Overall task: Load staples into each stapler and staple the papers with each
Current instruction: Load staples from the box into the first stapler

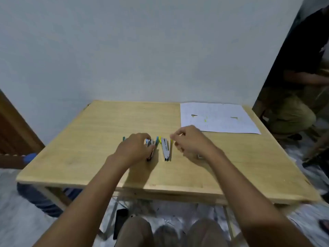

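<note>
Two small staplers lie side by side in the middle of the wooden table (89,148). My left hand (135,148) curls over the blue stapler (151,148) and grips it, hiding most of it. To its right the yellow stapler (166,148) lies with its metal magazine showing. My right hand (190,141) hovers just right of it, with thumb and forefinger pinched on a small thin piece that looks like a strip of staples (179,134). White papers (217,116) lie flat at the table's back right corner.
A small pale object (200,156) sits on the table under my right wrist. Another person (293,104) crouches at the right beyond the table. A dark phone (121,220) lies on the floor below the table's front edge, near my knees. A wall stands right behind the table.
</note>
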`<action>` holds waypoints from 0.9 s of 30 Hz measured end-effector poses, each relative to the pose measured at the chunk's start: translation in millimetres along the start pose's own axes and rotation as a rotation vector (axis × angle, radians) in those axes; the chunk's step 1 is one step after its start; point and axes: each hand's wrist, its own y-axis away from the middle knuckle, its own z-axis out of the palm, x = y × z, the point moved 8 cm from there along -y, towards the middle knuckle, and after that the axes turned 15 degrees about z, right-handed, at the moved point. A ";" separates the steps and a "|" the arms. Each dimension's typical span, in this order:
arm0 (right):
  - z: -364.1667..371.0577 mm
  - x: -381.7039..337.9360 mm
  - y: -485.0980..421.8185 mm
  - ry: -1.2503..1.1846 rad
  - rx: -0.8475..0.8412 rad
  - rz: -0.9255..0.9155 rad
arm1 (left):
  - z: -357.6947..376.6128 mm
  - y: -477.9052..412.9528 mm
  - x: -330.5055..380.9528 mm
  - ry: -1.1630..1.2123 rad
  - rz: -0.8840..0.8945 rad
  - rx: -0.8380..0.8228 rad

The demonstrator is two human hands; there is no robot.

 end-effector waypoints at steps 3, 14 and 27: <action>17.6 8.0 -1.0 0.093 0.135 0.063 | 5.7 15.9 7.2 0.011 0.002 0.029; 14.3 11.5 14.3 -0.042 0.307 0.009 | -7.6 27.7 44.4 0.256 -0.052 0.309; 0.0 20.4 71.0 -0.264 0.496 -0.231 | -12.0 51.2 99.1 0.478 0.098 0.480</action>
